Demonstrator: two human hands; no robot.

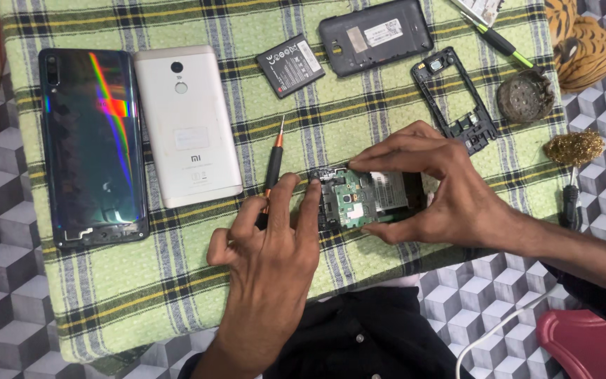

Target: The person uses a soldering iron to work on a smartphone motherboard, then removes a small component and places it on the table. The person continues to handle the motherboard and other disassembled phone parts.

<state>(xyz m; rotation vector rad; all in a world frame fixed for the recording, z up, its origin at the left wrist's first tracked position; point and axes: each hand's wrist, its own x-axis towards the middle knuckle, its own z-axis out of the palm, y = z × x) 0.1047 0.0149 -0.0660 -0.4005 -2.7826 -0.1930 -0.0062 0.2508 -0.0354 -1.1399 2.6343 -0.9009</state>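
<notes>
Opened phone (373,198), green circuit board exposed, flat on checked cloth.

The scene is evenly and fairly brightly lit from above, with only soft, short shadows under the hands. A rainbow streak of glare runs down the glossy dark phone back (92,144). The picture is mostly sharp; the fingertips look slightly soft. The cloth's (142,281) stripes bow slightly toward the frame edges.
</notes>
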